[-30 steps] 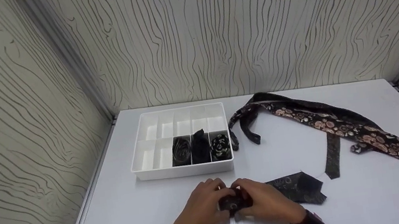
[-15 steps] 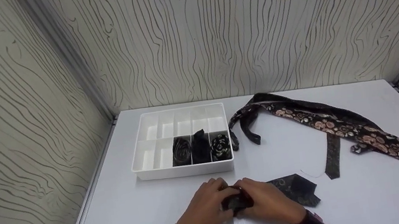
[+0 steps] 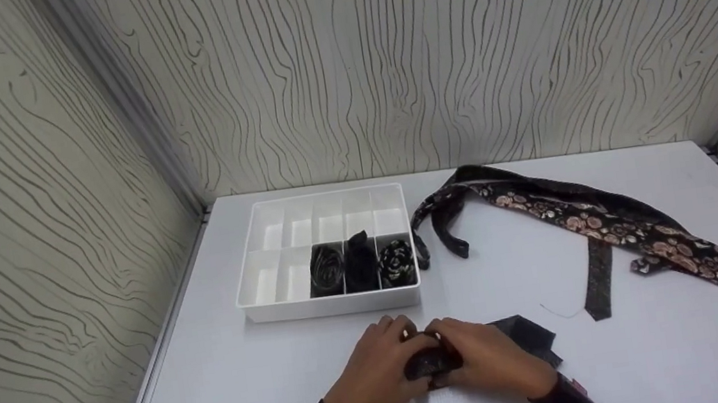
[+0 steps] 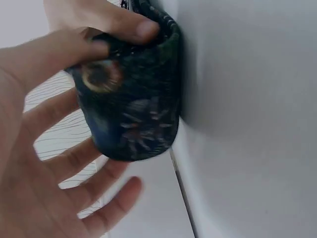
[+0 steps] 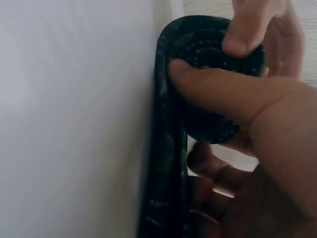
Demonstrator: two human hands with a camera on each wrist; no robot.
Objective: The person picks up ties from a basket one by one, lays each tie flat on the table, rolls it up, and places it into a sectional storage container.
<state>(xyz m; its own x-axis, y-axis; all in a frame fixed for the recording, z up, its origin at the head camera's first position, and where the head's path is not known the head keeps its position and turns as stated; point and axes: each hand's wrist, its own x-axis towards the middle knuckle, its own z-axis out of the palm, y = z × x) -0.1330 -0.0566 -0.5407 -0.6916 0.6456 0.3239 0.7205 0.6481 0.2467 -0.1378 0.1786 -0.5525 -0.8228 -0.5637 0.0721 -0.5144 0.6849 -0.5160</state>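
Note:
Near the table's front, a dark patterned necktie (image 3: pixel 432 364) is partly wound into a roll between both hands. My left hand (image 3: pixel 376 375) pinches the roll's left side, its thumb on the coiled edge and its other fingers spread in the left wrist view. From the right, my right hand (image 3: pixel 497 361) grips the same roll; its thumb presses the coil's side in the right wrist view. The roll (image 5: pixel 213 126) shows several layers, and a flat length of tie (image 5: pixel 163 193) runs from it along the table. The tie's wide end (image 3: pixel 531 337) lies partly hidden behind my right hand.
A white divided tray (image 3: pixel 331 306) stands behind the hands. Its front right compartments hold a grey rolled tie (image 3: pixel 327 273), a black one (image 3: pixel 361 268) and a patterned one (image 3: pixel 397 265). A floral tie (image 3: pixel 587 222) lies at right, with a narrow dark tie end (image 3: pixel 598 280) beneath it.
The loose wide end has drawn leftward toward the hands, so less of it shows. Both hands, still on the roll, have shifted slightly right. The tray and floral tie stay put.

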